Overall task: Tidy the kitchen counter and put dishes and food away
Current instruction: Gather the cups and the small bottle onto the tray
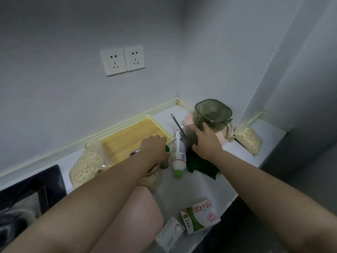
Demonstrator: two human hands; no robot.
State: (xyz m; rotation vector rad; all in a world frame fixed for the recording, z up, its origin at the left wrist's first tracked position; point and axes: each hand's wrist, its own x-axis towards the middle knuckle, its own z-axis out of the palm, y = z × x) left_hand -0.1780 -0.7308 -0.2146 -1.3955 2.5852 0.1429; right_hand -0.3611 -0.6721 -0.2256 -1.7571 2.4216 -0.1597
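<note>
While both arms reach over the white counter [200,183], the left hand [155,148] sits palm down at the near right corner of the yellow tray [127,137], fingers curled over something green under it; can't tell what it grips or how tightly. Right hand [207,141] wraps the dark glass cup [187,132] from its 3 o'clock side, fingers closed on the wall. A metal spoon [176,121] stands in the cup, handle leaning to 11 o'clock. White bottle with green cap [178,152] lies flat between the hands, cap pointing to 6 o'clock. Dark green cloth [202,167] lies under the right wrist, touching the bottle. Green-lidded container [213,112] at 1 o'clock from the cup, on something pink. Oat bags: one [87,165] leaning on the tray at 9 o'clock, one [248,137] at far 3 o'clock. Milk carton [198,216] lies at 6 o'clock near the counter edge, small white box [169,232] just beside it. Two wall sockets [123,60] at 12 o'clock.
</note>
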